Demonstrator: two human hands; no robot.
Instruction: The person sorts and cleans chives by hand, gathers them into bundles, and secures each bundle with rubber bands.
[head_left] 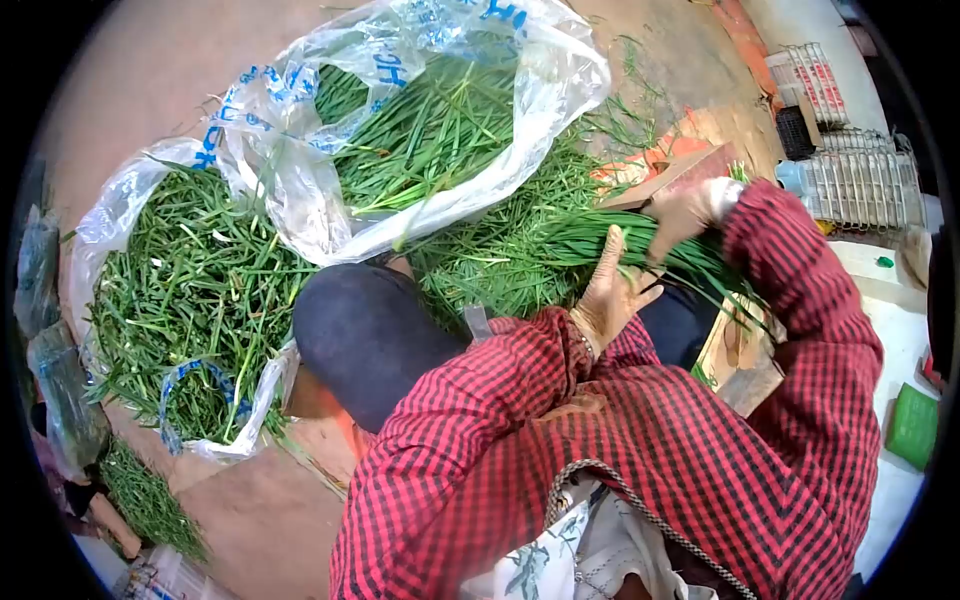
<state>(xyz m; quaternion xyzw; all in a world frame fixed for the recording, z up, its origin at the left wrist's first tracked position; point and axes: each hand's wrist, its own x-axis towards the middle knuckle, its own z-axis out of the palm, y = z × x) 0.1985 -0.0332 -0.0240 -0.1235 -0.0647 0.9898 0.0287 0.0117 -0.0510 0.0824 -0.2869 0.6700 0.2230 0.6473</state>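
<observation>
A bunch of long green chives lies across in front of me, its blades running from the loose heap toward my right sleeve. My right hand is closed over the bunch from above. My left hand is beside the lower edge of the bunch, fingers spread and palm turned toward it. Under and left of the bunch spreads a heap of thin loose green blades. A cardboard box edge is just behind my right hand.
An open clear plastic bag of long green blades stands ahead. Another bag, full of cut greens, sits at left. Wire racks and a green block are at right. More greens lie at lower left.
</observation>
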